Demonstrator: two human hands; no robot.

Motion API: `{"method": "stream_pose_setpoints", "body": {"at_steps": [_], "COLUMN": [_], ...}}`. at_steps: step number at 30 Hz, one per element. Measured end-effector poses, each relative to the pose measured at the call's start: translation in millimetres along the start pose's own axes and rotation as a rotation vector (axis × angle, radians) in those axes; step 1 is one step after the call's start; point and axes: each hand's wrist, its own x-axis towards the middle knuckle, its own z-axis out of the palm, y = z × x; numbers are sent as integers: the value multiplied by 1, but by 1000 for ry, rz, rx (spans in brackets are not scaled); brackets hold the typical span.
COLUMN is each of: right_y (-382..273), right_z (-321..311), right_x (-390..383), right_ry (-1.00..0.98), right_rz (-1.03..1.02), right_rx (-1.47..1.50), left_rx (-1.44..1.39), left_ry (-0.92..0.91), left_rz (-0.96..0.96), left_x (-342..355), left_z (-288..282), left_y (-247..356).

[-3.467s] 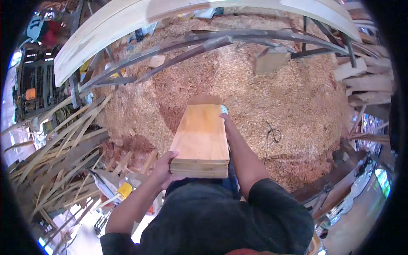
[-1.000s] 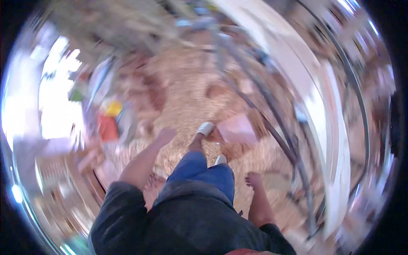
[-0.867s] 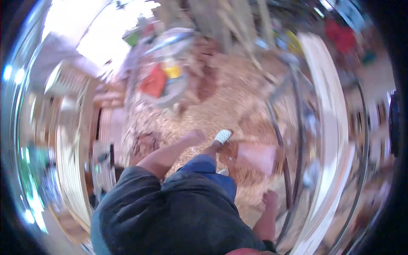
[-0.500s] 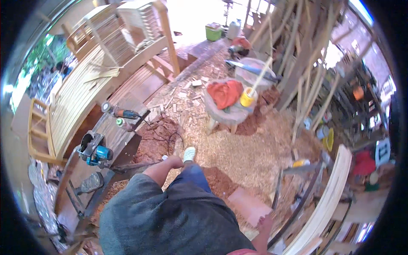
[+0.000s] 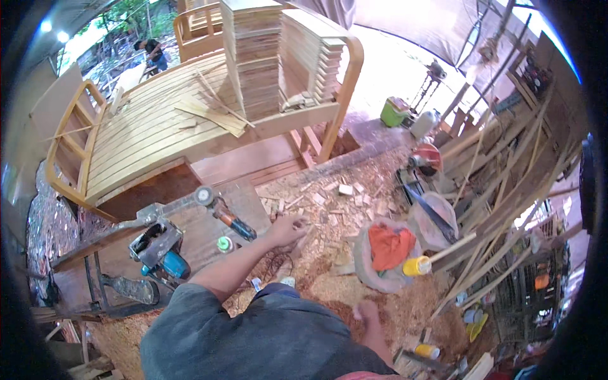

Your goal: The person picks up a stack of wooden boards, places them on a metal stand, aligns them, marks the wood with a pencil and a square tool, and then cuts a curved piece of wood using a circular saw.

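Observation:
My left hand point(image 5: 288, 229) reaches forward, fingers loosely bent and apart, holding nothing that I can see. It is right of an angle grinder point(image 5: 225, 214) on a low wooden workbench point(image 5: 253, 204). A teal power planer point(image 5: 166, 253) and a small green-capped container point(image 5: 225, 245) lie there too. A dark cord hangs below that hand. My right hand point(image 5: 366, 311) is lower right, beside my body, its fingers blurred. Near it is a rough round stool point(image 5: 367, 272) with a red cloth point(image 5: 392, 244) and a yellow tin point(image 5: 415, 266) holding a stick.
A slatted wooden bed frame point(image 5: 145, 126) carries board stacks point(image 5: 250, 60). A person point(image 5: 152, 54) bends outside at the upper left. Timber offcuts point(image 5: 500, 171) lean at right. A blue-bladed tool point(image 5: 427, 209) and green bin point(image 5: 392, 111) stand beyond shavings and scraps point(image 5: 329, 209).
The board stack held 3.5 seconds ago is out of my hands. The view has swung round to the workbench and bed frame, and my left hand has moved forward and up.

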Motion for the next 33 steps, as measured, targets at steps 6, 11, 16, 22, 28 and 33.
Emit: {"method": "stream_pose_setpoints", "body": {"at_steps": [6, 11, 16, 22, 28, 33], "right_y": [-149, -302, -387, -456, -468, -336], "right_z": [-115, -140, -136, -123, -186, -240], "right_x": [120, 172, 279, 396, 438, 519], "right_ry": [323, 190, 74, -156, -326, -261], "right_rz": [-552, -654, -761, -963, -663, -1061], "right_rx": [262, 55, -649, -847, -693, -1418], "left_rx": [-354, -197, 546, 1351, 1394, 1235], "left_ry": [446, 671, 985, 1170, 678, 371], "left_rz": [59, -1, 224, 225, -191, -222], "left_x": [47, 43, 134, 298, 382, 389], "left_z": [-129, -235, -354, -541, -621, -622], "left_y": [4, 52, 73, 125, 137, 192]}}
